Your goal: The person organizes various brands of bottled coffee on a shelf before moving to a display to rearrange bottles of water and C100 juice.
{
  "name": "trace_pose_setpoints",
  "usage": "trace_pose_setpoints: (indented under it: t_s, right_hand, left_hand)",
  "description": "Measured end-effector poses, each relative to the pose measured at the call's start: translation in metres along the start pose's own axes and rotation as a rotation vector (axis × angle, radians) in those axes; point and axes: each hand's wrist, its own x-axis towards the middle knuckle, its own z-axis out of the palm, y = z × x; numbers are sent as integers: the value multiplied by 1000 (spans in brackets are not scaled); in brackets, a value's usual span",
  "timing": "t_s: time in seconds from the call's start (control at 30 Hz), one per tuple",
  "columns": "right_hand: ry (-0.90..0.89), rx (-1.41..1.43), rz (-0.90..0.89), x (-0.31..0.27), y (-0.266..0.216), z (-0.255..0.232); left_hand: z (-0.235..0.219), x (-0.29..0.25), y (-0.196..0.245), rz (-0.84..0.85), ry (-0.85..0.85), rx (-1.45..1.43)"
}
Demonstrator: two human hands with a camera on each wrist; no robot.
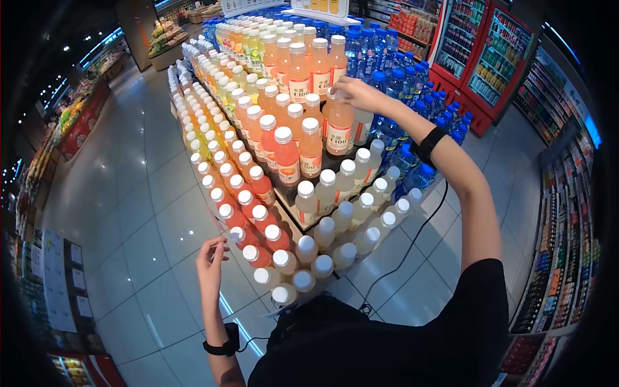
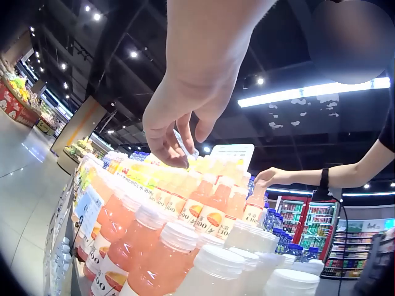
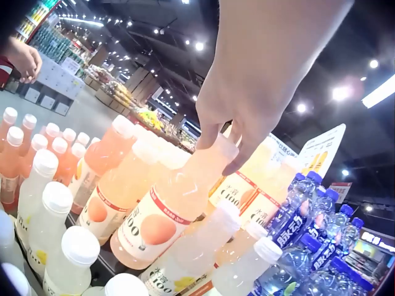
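Observation:
My right hand [image 1: 351, 93] reaches over the stacked bottles and grips the top of a peach-orange drink bottle [image 1: 339, 126], fingers around its cap. In the right wrist view that bottle [image 3: 163, 216] leans among its neighbours, a peach pictured on its label, its cap mostly hidden by the fingers. Low at the display's left edge, my left hand [image 1: 209, 261] has bent fingers beside the front red bottles [image 1: 248, 257]. A small pale, see-through flat piece [image 2: 186, 143] shows between its thumb and fingers in the left wrist view; its kind is unclear.
White-capped bottles with cloudy drink [image 1: 345, 255] line the display's front corner. Blue-capped water bottles [image 1: 393, 90] stand on the right. A price tag [image 2: 89, 206] hangs at the display's side. A black cable [image 1: 412, 245] runs down to the tiled floor [image 1: 138, 271]. Red fridges [image 1: 477, 58] stand behind.

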Motion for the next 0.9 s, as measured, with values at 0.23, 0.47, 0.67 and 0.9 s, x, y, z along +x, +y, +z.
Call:
trace_pose_setpoints:
  t_s: [0.23,0.47,0.67,0.9]
  right_hand:
    - [-129,52,109,1,5,60]
    - [-131,47,23,12,8,71]
    - [-154,157,53,13,6,68]
    - [237,67,113,12,-28,55]
  left_hand:
    - [-17,-11,-9,-28,55,32]
    - [-22,-15,-12,-68,62,28]
    - [-19,-9,-18,-57,39,9]
    - [-16,-1,-27,-66,-5,-2]
